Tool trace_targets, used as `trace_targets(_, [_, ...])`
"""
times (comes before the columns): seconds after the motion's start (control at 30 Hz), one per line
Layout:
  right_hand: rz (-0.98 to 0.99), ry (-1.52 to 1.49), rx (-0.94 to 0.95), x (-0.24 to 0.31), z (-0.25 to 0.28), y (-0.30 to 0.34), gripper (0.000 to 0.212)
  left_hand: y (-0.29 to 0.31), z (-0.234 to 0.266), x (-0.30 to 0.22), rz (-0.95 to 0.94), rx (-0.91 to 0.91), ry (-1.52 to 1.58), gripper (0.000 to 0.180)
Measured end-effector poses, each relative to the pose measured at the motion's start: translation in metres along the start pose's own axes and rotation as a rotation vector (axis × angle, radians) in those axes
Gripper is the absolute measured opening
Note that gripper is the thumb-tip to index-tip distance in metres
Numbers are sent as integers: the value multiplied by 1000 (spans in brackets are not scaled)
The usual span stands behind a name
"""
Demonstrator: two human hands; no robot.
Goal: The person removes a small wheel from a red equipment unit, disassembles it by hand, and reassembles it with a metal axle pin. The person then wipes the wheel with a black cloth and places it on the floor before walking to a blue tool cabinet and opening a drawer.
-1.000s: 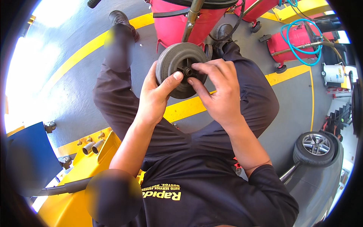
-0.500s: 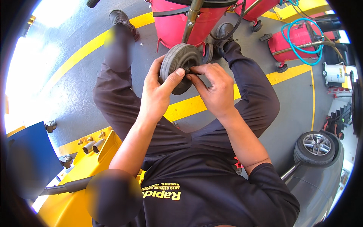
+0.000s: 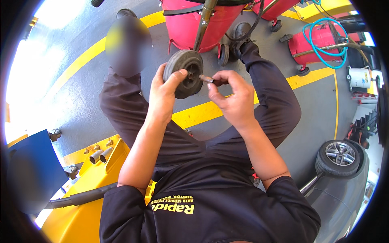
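Note:
My left hand (image 3: pixel 162 95) grips a small rubber-tyred wheel (image 3: pixel 176 64) by its tyre, the thumb lying over the dark hub. The wheel is held on edge, its hub side turned towards my right hand (image 3: pixel 236 97). Between the right thumb and fingers is a short, rusty-brown metal sleeve (image 3: pixel 207 79) with a dark end. The sleeve is just right of the hub, pointing at its centre hole and apart from it or nearly so. Whether the sleeve is hollow all through cannot be seen.
A red drum (image 3: pixel 182 28) on wheels stands ahead between my feet. Another red drum (image 3: pixel 308 46) with a coiled turquoise hose is at the right, near a white bucket (image 3: pixel 358 77). A yellow metal frame (image 3: pixel 87 178) lies left; a car wheel (image 3: pixel 338 158) rests at the lower right.
My right hand has drawn back from the hub to the right, and the metal sleeve now shows in its fingers. My left hand has shifted slightly left with the wheel.

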State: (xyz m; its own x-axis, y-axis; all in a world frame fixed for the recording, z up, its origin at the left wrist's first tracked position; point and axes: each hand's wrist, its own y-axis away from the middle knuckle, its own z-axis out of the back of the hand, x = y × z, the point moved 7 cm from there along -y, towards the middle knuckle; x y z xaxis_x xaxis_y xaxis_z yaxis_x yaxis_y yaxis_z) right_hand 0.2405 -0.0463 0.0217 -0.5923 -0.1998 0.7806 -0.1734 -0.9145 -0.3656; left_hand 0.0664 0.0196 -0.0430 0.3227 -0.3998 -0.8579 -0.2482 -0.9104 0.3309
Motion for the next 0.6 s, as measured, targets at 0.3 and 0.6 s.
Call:
trace_targets(0.3, [-290, -464, 35, -10, 18, 6, 20, 3, 15, 8, 136, 144, 374, 54])
trace_targets(0.6, [-293, -586, 87, 7, 19, 10, 24, 9, 4, -3, 58, 313, 415, 62])
